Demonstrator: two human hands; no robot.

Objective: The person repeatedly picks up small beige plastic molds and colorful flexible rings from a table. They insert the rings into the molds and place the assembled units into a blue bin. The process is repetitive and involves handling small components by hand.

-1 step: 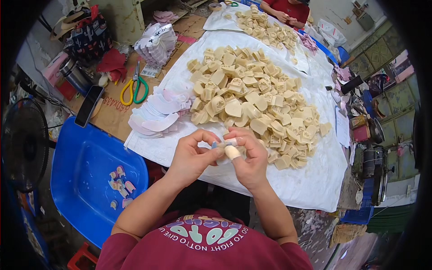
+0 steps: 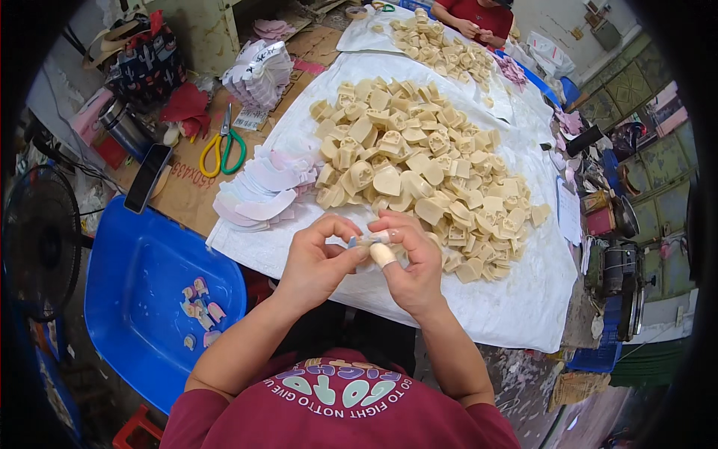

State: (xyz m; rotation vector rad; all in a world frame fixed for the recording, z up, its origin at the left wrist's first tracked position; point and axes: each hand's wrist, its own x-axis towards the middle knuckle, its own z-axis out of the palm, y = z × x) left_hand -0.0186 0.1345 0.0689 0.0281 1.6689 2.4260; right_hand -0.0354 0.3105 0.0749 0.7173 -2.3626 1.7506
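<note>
Just off the near edge of the beige pile, my two hands meet over a small pale blue and beige piece (image 2: pixel 360 242), mostly hidden by fingers. My left hand (image 2: pixel 318 258) pinches it between thumb and fingertips. From the other side, my right hand (image 2: pixel 413 262) also grips it, with beige and white coverings on its thumb and a finger. Beyond lie many beige moulded blocks (image 2: pixel 387 181), shaped like small shoe heels, heaped on a white cloth (image 2: pixel 479 318). To the left of the heap are thin curved pinkish-white cut pieces (image 2: pixel 265 183).
A blue basin (image 2: pixel 134 329) at lower left contains several small coloured pieces (image 2: pixel 200 308). Scissors (image 2: pixel 224 142) with yellow and green handles, a phone (image 2: pixel 148 178) and a flask (image 2: pixel 126 129) rest at the left. A fan (image 2: pixel 41 239) stands beside the basin. Another person (image 2: pixel 479 19) sits across the table.
Both my hands have shifted very slightly to the left with the small piece still between them. Nothing else has visibly moved.
</note>
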